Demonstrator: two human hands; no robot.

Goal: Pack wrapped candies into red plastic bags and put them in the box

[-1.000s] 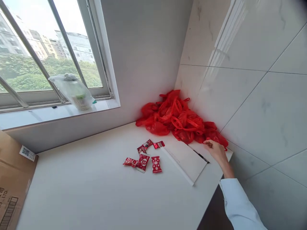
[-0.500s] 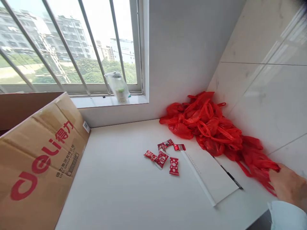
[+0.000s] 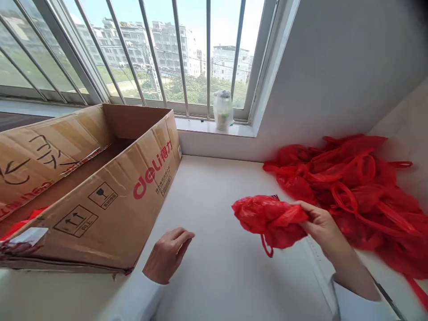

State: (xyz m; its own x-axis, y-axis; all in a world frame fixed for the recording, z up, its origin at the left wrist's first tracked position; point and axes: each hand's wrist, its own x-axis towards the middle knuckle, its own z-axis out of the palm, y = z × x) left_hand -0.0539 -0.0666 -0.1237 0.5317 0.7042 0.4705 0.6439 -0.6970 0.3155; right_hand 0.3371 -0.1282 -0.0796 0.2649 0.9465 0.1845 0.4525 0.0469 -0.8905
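Observation:
My right hand pinches a crumpled red plastic bag by its right end, above the white tabletop. A thin loop handle hangs from the bag's underside. To the left, my left hand is over the tabletop near the cardboard box, with thumb and fingers drawn together and nothing visible in them. A heap of red plastic bags lies at the right, against the wall. Behind the held bag only a corner of a small wrapped sweet shows; the other sweets are hidden.
A big open cardboard box stands on the left, with something red inside its near end. On the windowsill is a bag-wrapped jar before the barred window. A white sheet or pad lies partly under my right arm.
The view has swung left, showing more of the box. My right hand has moved from the heap's near end to mid-table with a red bag. My left hand has come into view.

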